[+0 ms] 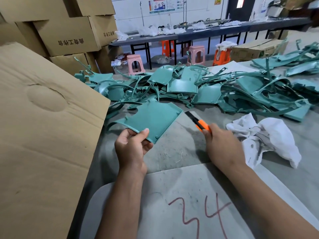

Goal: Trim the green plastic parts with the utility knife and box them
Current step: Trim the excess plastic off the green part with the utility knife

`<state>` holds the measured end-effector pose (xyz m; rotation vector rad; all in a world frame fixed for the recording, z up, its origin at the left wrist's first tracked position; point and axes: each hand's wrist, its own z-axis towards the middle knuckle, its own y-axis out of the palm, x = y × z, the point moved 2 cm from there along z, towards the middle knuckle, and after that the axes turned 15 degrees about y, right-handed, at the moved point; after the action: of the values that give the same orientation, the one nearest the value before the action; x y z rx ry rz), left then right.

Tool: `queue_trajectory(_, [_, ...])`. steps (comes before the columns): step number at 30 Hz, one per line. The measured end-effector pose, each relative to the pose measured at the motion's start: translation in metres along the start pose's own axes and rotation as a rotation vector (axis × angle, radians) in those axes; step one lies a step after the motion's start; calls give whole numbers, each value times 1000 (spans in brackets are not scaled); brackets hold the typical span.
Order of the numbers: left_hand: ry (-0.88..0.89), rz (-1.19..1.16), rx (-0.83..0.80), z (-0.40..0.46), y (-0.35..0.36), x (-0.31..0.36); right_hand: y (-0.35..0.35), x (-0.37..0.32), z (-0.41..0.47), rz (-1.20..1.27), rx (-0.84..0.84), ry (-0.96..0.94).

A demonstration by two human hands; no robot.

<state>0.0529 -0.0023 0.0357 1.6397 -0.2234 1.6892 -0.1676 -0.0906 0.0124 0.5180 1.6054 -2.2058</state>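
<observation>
Cardboard flap (43, 118): large, brown, fills the left side, tilted up beside the table edge; a round dent shows in it.
Stacked boxes (69, 35): brown cardboard, behind the flap, printed characters on the sides.
Left hand (133, 147): thumb and curled fingers pinch the near corner of a green plastic part (151, 119), a flat curved panel held up off the table.
Table (172, 149): grey, scuffed; a lighter sheet near the front bears a red "34" (200, 214).
Pile of green parts (207, 87): panels and thin curved strips, heaped across the far side of the table, behind the held panel.
Right hand (222, 144): fingers wrapped round an orange utility knife (198, 122); its dark tip points at the panel's right edge, just beside it.
White cloth (265, 138): crumpled, on the table right of the knife hand.
</observation>
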Motion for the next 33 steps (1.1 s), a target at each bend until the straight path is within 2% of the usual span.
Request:
queue_trajectory(1, [13,14,-1,0,0,-1,-2,2,0,18,27,28])
queue_trajectory(3, [25,41,5,2,-1,-2,-6,-5,-9,157,76,-71])
queue_trajectory(6, [2,22,14,2,1,-5,-3,-25,-31,236,-52,-348])
queue_trajectory(8, [0,12,-8,0,3,-5,3,-29,-33,198,-84,-395])
queue_trajectory(14, [89,-3,-191,-4,4,3,5,4,8,-100,57,39])
queue_trajectory(17, [221,103,-244,-8,8,1,4,-5,2,-56,116,20])
queue_trajectory(20, [255,94,-239,-12,9,-7,6,-11,-2,65,-15,-30])
queue_trajectory(21, [265,96,-234,-12,9,-9,4,-11,-2,82,-4,-45])
queue_trajectory(24, [260,133,-240,-11,10,-13,-16,0,1,36,290,-2])
queue_trajectory(26, [216,135,-247,-11,11,-16,-27,16,8,-45,405,164])
queue_trajectory(28, [164,104,-248,-12,12,-18,-33,35,18,-155,310,352])
queue_trajectory(30, [121,76,-252,-13,14,-18,-34,48,23,-213,108,499])
queue_trajectory(32, [65,49,-248,-14,15,-20,-31,58,26,-187,7,564])
queue_trajectory(33, [37,37,-242,-14,14,-21,-33,59,28,-146,37,536])
